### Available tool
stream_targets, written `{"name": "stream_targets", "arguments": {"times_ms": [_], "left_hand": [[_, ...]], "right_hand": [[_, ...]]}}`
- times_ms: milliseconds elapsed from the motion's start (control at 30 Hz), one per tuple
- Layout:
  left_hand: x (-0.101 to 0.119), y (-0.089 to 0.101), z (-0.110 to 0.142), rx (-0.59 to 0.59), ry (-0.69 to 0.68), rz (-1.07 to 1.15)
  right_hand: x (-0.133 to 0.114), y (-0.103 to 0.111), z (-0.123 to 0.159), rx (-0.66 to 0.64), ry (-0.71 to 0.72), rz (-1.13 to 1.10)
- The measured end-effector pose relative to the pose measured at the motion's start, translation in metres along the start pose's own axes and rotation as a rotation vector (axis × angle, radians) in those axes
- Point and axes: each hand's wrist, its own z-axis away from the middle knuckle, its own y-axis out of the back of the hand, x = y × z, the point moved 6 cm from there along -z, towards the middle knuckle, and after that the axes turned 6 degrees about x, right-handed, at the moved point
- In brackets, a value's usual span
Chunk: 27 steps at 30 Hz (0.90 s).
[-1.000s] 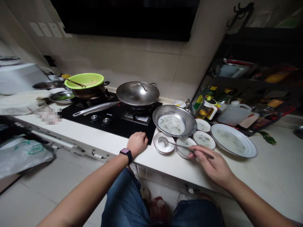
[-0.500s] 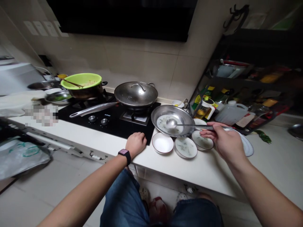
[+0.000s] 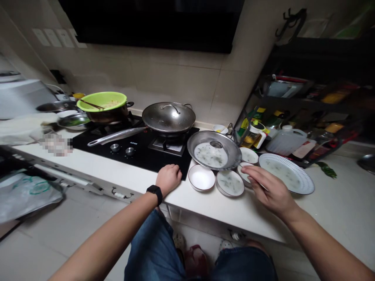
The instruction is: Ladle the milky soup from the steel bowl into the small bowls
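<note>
My right hand [image 3: 271, 191] is closed around the handle of a ladle [image 3: 216, 144], whose bowl is over the soup inside a wide steel basin [image 3: 191, 152]. The thin soup [image 3: 210, 155] in that basin is whitish with green bits. In front of the basin stands a white bowl [image 3: 201, 178] that looks empty. Beside it a second bowl [image 3: 230, 183] holds soup, and another filled bowl [image 3: 244, 171] is partly hidden by my right hand. My left hand [image 3: 169, 179] rests on the cooktop's front corner, fingers curled in, holding nothing.
A lidded wok [image 3: 169, 117] sits on the black cooktop [image 3: 140, 154], its long handle pointing left. A green basin [image 3: 102, 100] with chopsticks rests on a pot. At right are a small soup bowl [image 3: 249, 155], a soup-filled oval plate [image 3: 306, 179] and a bottle rack [image 3: 316, 105].
The ladle moved from above the front white bowl back to the steel basin, where its bowl has since turned over. My right hand swung right, then came back slightly. My left hand stayed put.
</note>
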Motion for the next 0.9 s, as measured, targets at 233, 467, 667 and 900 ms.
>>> {"name": "stream_targets", "arguments": {"times_ms": [233, 467, 667, 900], "left_hand": [[0.000, 0.000, 0.000, -0.006, -0.004, -0.002], [0.000, 0.000, 0.001, 0.003, -0.004, -0.002], [-0.001, 0.000, 0.001, -0.013, 0.011, 0.003], [-0.001, 0.000, 0.001, -0.006, 0.004, 0.000]], "right_hand": [[-0.046, 0.012, -0.002, -0.063, -0.074, -0.225], [-0.039, -0.018, 0.007, -0.162, -0.301, -0.347], [0.010, -0.039, 0.038, 0.061, -1.254, -0.707], [0.042, -0.022, 0.024, 0.350, -1.427, -0.791]]}}
